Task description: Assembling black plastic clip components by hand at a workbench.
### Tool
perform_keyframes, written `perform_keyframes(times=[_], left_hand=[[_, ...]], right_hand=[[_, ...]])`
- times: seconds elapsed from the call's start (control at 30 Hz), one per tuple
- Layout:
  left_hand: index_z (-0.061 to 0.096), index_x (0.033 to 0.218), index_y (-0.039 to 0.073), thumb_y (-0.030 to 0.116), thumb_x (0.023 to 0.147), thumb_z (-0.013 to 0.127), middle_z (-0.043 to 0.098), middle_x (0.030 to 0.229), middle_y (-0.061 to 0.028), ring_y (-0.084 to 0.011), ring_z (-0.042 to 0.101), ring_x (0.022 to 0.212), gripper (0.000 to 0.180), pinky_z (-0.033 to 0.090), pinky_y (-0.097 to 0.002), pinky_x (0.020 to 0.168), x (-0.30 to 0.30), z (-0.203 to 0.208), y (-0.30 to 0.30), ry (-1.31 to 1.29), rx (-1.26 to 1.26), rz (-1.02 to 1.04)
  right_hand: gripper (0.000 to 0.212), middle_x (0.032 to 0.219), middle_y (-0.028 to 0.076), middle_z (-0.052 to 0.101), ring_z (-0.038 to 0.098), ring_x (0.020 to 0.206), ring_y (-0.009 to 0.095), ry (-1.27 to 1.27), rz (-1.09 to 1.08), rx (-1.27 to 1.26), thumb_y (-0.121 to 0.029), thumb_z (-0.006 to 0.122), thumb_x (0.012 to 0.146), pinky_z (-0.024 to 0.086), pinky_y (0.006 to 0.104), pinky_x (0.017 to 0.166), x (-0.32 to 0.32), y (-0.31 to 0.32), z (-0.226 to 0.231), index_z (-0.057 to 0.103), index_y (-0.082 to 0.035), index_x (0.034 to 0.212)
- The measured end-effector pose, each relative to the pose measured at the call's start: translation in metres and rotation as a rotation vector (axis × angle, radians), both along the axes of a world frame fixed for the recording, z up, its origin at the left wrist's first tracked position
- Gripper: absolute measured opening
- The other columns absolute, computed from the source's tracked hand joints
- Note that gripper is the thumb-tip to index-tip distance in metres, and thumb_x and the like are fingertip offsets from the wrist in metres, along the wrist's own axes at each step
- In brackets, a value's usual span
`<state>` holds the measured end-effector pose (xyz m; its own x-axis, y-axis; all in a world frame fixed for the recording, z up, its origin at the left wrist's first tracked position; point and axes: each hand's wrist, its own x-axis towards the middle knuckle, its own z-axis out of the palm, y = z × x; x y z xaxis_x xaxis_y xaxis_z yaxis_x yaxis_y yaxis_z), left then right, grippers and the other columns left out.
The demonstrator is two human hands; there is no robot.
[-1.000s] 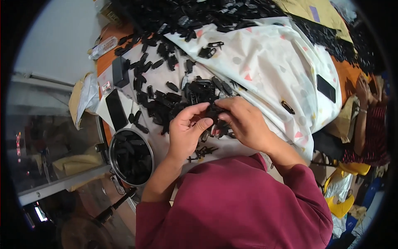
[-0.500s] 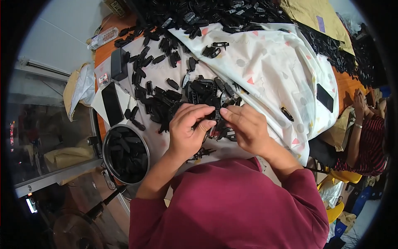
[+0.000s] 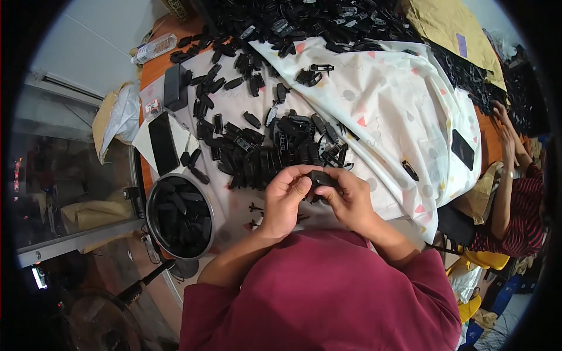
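Pinching a black part (image 3: 322, 179) with left hand (image 3: 284, 198) and right hand (image 3: 350, 198), its edges partly covered, details indistinct

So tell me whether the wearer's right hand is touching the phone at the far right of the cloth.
No, the right hand holds a black piece, well apart from that phone.

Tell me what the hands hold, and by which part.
A black piece, its left side in the left hand and its right side in the right hand; the hands hide the exact grip.
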<state>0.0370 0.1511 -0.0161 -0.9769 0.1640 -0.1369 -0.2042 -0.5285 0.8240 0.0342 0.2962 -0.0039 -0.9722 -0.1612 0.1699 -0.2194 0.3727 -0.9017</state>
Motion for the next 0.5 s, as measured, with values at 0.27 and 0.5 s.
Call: perform_keyframes(times=[0.27,0.5], left_hand=[[0.056,0.099,0.0,0.009,0.084,0.057,0.061,0.094,-0.0073,-0.0105,0.055,0.081,0.018,0.045,-0.0212,0.071,-0.003,0.003,0.0,-0.02,0.084,0.03],[0.052,0.099,0.002,0.007,0.083,0.054,0.058,0.094,-0.0085,-0.0154,0.057,0.078,0.017,0.046,-0.026,0.069,-0.046,0.001,-0.015,0.304,-0.47,-0.021]], right_hand=[[0.023,0.079,0.009,0.064,0.061,0.071,0.012,-0.037,0.094,-0.104,-0.009,0.062,0.08,0.048,0.0229,0.059,0.001,0.004,-0.002,0.055,0.003,0.098],[0.028,0.088,0.005,0.059,0.055,0.084,0.011,-0.361,0.096,-0.356,-0.005,0.061,0.08,0.044,0.024,0.074,-0.018,0.027,-0.004,0.053,0.002,0.106]])
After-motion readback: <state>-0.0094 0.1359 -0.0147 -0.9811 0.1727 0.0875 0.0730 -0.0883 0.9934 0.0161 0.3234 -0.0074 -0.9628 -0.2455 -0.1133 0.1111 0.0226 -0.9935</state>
